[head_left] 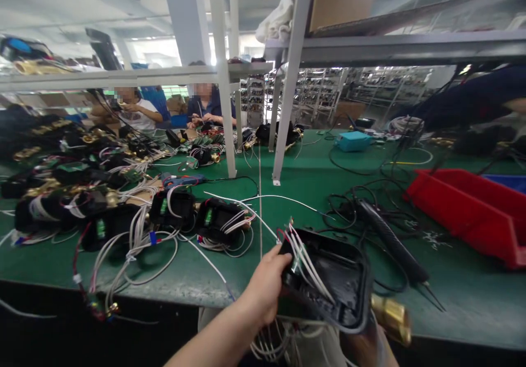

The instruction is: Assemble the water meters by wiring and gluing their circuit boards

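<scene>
An open black plastic housing (341, 279) is held up, tilted, over the front edge of the bench. White wires (306, 263) run across its inside, and a threaded brass fitting (392, 319) sticks out at its lower right. My left hand (267, 279) is closed on the housing's left side, thumb on the rim. My right hand (376, 339) is under the lower right corner beside the brass fitting; the housing hides its fingers. More wires (271, 345) hang below the housing.
Similar black housings (222, 219) with wires crowd the left of the green bench (197, 279). At right lie a black soldering iron (390, 241), its cable and a red bin (464, 208). Metal posts (283, 109) rise mid-bench. Co-workers (207, 107) sit across; a dark sleeve (472, 96) reaches in at right.
</scene>
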`<state>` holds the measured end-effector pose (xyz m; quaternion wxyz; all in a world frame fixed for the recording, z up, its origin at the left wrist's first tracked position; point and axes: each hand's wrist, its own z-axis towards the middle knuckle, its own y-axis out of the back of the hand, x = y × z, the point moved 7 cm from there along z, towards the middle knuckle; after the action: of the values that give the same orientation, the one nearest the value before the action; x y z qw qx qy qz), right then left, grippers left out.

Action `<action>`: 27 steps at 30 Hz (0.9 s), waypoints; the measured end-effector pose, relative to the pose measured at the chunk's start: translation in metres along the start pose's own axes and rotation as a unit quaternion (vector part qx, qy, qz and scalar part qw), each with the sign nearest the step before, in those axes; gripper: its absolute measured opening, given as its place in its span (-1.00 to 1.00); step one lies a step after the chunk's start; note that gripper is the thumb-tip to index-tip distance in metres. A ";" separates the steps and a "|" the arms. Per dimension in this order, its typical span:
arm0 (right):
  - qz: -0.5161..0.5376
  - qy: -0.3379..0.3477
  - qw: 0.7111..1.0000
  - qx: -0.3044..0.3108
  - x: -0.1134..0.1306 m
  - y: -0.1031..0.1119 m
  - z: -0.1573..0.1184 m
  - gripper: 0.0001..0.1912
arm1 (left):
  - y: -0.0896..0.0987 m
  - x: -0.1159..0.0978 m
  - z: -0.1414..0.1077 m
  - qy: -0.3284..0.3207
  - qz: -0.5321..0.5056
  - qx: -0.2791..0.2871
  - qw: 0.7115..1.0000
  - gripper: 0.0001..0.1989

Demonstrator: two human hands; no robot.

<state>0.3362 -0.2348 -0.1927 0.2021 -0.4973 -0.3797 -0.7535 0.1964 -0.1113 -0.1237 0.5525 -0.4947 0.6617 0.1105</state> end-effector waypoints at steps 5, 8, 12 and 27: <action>0.066 -0.067 0.996 -0.011 0.019 0.039 0.043 -0.48 | 0.009 -0.068 0.026 -0.233 0.154 -0.086 0.956 -0.59; 0.085 -0.040 0.995 -0.022 0.042 0.037 0.078 -0.42 | 0.012 -0.073 0.052 -0.271 0.220 -0.136 0.927 -0.58; 0.006 -0.006 1.000 -0.012 0.054 0.000 0.125 -0.31 | 0.020 -0.056 0.069 -0.263 0.243 -0.166 0.919 -0.58; -0.019 0.068 0.995 -0.063 0.065 -0.030 0.144 -0.51 | 0.047 0.111 -0.041 -0.468 0.644 -0.010 0.604 -0.47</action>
<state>0.3742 -0.0996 -0.1136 0.1813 -0.4489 -0.3260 -0.8120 0.1458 -0.1762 -0.2206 0.5678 0.1736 0.4588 0.6610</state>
